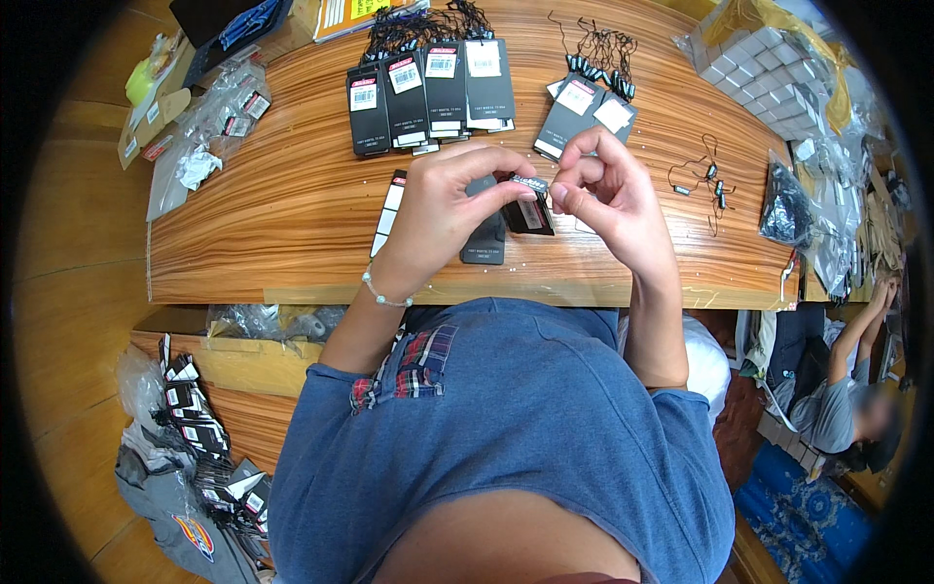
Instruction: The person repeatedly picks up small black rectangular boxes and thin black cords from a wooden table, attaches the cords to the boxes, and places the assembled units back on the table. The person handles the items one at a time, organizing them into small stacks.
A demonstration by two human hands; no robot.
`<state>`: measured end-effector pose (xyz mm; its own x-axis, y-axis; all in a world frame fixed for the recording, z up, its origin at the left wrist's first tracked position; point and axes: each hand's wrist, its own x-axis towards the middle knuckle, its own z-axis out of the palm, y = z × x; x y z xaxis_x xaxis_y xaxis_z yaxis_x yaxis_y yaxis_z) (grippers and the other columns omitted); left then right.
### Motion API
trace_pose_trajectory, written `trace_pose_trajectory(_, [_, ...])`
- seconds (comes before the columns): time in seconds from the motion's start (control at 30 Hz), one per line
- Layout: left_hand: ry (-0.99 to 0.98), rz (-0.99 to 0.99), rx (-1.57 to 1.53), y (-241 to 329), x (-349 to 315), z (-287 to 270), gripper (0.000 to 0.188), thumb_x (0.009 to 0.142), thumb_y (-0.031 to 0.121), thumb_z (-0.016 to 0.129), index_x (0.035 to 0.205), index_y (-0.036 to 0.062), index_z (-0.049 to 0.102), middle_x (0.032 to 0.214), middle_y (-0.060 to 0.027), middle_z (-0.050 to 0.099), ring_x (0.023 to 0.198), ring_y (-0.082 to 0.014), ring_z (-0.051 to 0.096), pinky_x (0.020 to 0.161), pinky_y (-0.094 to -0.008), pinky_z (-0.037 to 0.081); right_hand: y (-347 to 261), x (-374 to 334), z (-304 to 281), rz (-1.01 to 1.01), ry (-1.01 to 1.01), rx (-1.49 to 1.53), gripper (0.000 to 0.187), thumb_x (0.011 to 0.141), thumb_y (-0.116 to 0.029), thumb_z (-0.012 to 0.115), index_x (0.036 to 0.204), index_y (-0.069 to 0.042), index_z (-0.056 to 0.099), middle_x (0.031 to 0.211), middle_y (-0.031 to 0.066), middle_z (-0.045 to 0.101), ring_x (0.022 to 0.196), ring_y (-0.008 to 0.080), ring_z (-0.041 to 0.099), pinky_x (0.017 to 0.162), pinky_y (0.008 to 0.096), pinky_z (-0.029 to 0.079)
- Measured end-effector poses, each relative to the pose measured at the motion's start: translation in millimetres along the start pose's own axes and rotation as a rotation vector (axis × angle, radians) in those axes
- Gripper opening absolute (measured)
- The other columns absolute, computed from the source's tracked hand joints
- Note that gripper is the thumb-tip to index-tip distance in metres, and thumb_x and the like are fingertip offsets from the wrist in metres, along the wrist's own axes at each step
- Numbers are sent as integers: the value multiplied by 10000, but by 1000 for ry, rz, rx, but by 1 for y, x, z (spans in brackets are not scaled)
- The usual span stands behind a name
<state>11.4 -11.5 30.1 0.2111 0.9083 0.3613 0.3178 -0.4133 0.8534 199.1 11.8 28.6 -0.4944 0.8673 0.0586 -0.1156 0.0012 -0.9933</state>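
Note:
My left hand (pixel 446 200) is closed, thumb and fingers pinching the upper end of a dark hang tag (pixel 530 216) above the table. A small black piece with white lettering shows at its top. Close beside it, the thumb and index finger of my right hand (pixel 623 202) are pressed together; what they hold, if anything, is too small to make out. Beneath my left hand lie a dark grey tag (pixel 484 248) and a tag with white stickers (pixel 386 216). Farther off are stacks of stickered dark tags (pixel 409 117) with black strings, and a smaller stack (pixel 555 127) on the right.
Loose black strings (pixel 717 185) lie at the right, near a bagged dark bundle (pixel 783 204). An open box of small white boxes (pixel 764 73) stands at the far right. Plastic bags (pixel 219 117) lie at the left. Bunched tags (pixel 195 419) hang lower left. Another person (pixel 837 389) is at right.

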Motion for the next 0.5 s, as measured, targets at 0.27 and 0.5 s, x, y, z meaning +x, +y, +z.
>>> trace_pose_trajectory(0.27, [-101,-85,-96,4,0,-5,115,711,5,664,822,-23,653,794,-86,650,726,-145,603,670,-248,471,10,-1,-1,70,-88,243,178,819,-12,594,919,-38,448,723,42,596,695,88,582,604,203,458])
trace_pose_trajectory(0.5, [-119,-97,-103,5,2,-4,114,704,13,668,813,-18,656,782,-87,647,711,-148,601,663,-253,471,18,-4,2,58,-90,251,191,840,-62,583,986,-25,465,757,42,604,720,95,587,632,209,472])
